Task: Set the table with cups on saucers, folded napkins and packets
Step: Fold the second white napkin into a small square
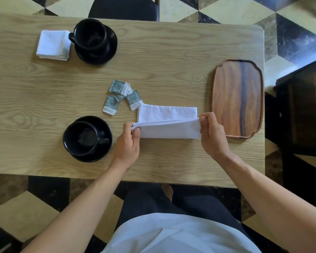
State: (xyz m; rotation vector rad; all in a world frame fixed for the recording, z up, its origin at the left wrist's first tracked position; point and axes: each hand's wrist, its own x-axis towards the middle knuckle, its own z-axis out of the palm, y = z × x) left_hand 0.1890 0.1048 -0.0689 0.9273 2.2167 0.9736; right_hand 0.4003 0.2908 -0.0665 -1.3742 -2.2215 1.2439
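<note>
Up at eleven o'clock on the wooden table point(171, 52), a black cup point(90, 34) stands on a black saucer point(106, 53), its handle touching a folded white napkin point(53, 45) just beside it; nothing shows inside the cup. At eight o'clock a second cup point(81, 137) sits on its own saucer point(102, 125), and something dark seems to lie at its bottom, though the glare makes that hard to judge. At three o'clock a wooden tray point(238, 98) holds nothing. Near the centre lie the grey-green packets point(121, 95), loosely overlapping. Just below them the second napkin point(169, 123) is a long white rectangle, its near half raised off the table along a fold. The left hand point(129, 143) pinches its left corner, and the right hand point(211, 133) pinches the right corner.
</note>
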